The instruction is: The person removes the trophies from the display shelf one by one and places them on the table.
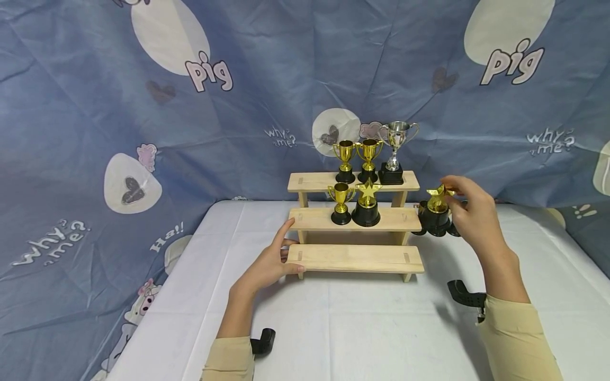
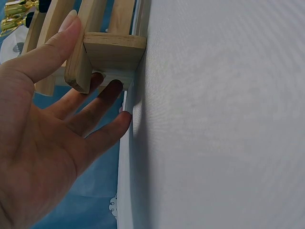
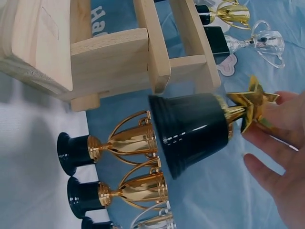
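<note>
A three-tier wooden stand (image 1: 355, 256) stands on the table. My left hand (image 1: 267, 267) holds its left end, the thumb at the front of the lowest plank and the other fingers behind. My right hand (image 1: 472, 211) pinches the gold star of a star trophy (image 3: 195, 131), whose black base hangs upright just off the stand's right side. On the top tier are two gold cup trophies (image 1: 345, 153) and a silver cup trophy (image 1: 395, 140). The middle tier bears a gold cup trophy (image 1: 340, 197) and another star trophy (image 1: 366, 206).
Several more cup trophies (image 3: 138, 186) stand on the table right of the stand, mostly hidden behind the held one in the head view. White cloth (image 1: 362, 328) covers the table. A blue printed curtain (image 1: 267, 79) hangs close behind.
</note>
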Available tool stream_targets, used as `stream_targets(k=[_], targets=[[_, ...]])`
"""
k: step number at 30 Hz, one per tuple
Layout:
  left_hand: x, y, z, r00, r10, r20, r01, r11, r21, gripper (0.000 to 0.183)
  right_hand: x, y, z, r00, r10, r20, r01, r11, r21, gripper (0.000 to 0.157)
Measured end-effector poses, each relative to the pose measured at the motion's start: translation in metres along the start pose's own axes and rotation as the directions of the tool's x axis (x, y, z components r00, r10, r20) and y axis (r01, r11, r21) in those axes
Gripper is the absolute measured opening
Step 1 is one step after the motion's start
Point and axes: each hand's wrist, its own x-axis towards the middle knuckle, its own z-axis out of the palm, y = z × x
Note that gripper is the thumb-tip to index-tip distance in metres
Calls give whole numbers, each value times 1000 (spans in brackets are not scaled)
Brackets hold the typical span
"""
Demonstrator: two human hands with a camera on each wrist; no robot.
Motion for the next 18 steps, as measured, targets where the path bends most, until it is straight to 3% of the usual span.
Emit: stream_targets(k=[8,18], targets=[[0,-1,0,1000,10,1,-10,1000,12,116,-1,5,2,990,21,138,-18,1000,-26,33],[0,1,-1,1000,8,3,-8,1000,18,116,0,8,3,959,63,277,-38,995,-97,34]])
